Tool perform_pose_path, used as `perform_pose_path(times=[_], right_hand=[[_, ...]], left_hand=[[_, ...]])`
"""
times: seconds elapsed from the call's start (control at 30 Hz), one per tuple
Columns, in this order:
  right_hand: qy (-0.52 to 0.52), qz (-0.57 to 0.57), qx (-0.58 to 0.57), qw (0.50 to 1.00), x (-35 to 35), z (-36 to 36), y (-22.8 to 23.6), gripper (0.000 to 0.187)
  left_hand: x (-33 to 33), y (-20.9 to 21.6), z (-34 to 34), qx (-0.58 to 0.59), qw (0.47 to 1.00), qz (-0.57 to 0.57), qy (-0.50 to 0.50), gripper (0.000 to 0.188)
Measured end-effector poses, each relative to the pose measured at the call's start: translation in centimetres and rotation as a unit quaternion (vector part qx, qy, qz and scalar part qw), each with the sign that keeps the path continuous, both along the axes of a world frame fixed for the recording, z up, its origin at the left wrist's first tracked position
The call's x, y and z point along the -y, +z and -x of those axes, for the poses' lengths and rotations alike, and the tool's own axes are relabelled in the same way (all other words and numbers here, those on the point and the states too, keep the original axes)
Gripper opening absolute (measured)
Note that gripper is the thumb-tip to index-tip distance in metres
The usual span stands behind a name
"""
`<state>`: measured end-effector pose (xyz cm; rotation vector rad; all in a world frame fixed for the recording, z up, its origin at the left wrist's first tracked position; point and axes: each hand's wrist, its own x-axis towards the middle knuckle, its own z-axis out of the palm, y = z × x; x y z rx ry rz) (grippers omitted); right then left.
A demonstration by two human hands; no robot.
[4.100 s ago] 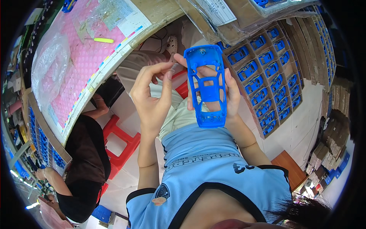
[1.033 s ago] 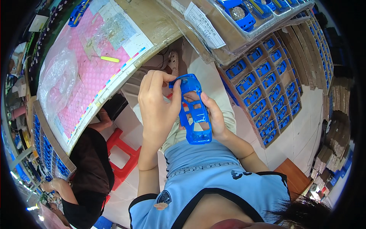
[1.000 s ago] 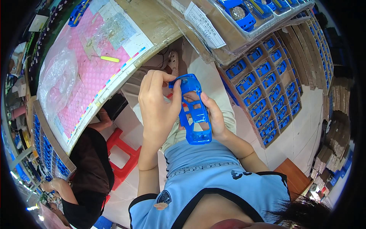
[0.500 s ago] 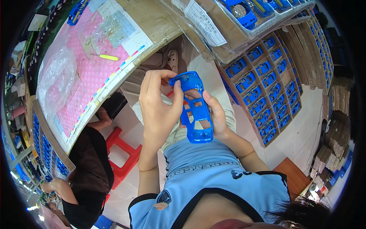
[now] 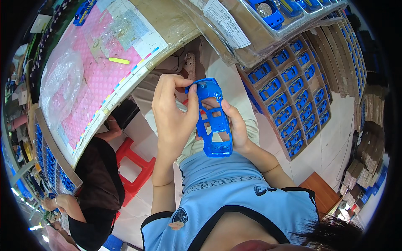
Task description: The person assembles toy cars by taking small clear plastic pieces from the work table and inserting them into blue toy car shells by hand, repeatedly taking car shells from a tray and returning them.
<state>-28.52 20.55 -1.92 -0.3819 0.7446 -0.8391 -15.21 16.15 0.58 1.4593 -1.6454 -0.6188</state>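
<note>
Above my lap I hold a blue plastic toy car body shell (image 5: pixel 212 147), its hollow inside and window openings facing up. My right hand (image 5: pixel 237 125) grips the shell's right side, with the thumb along its edge and the other fingers mostly hidden underneath. At the upper left corner, my left hand (image 5: pixel 173 111) pinches the rim between thumb and forefinger. Whether some tiny part sits in that pinch I cannot make out.
On the left, a worktable (image 5: pixel 138 75) holds a yellow-handled tool (image 5: pixel 119 60), a clear plastic bag (image 5: pixel 63 83) and another blue piece (image 5: pixel 85 12). To the right stand a divided tray (image 5: pixel 274 119) of blue car shells and stacked cardboard trays (image 5: pixel 335 58). A co-worker (image 5: pixel 98 188) sits beside a red stool (image 5: pixel 136 169).
The shell has shifted very slightly left in my hands. My left thumb has moved up toward the forefinger at the shell's corner. My right hand keeps its grip.
</note>
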Motion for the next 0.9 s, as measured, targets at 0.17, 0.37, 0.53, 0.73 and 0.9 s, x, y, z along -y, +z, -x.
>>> perform_pose_path(times=[0.17,0.37,0.53,0.73,0.9], right_hand=[[-0.012,-0.005,-0.011,1.0,0.25,-0.12,0.08,0.062],[-0.006,-0.004,-0.001,1.0,0.35,-0.16,-0.03,0.061],[-0.007,0.005,-0.022,1.0,0.08,-0.36,-0.12,0.061],[0.001,0.032,-0.031,0.999,0.07,-0.37,-0.35,0.061],[-0.009,0.028,-0.028,0.999,0.13,-0.45,-0.25,0.062]], left_hand=[[0.05,-0.01,-0.05,0.074,0.995,0.068,0.001,0.014],[0.53,0.65,-0.48,0.222,0.96,0.168,-0.023,0.016],[0.55,0.8,-0.69,0.249,0.956,0.145,-0.062,0.016],[0.7,0.81,-0.64,0.282,0.945,0.152,-0.063,0.016],[0.65,0.35,-0.67,0.266,0.944,0.19,-0.055,0.015]])
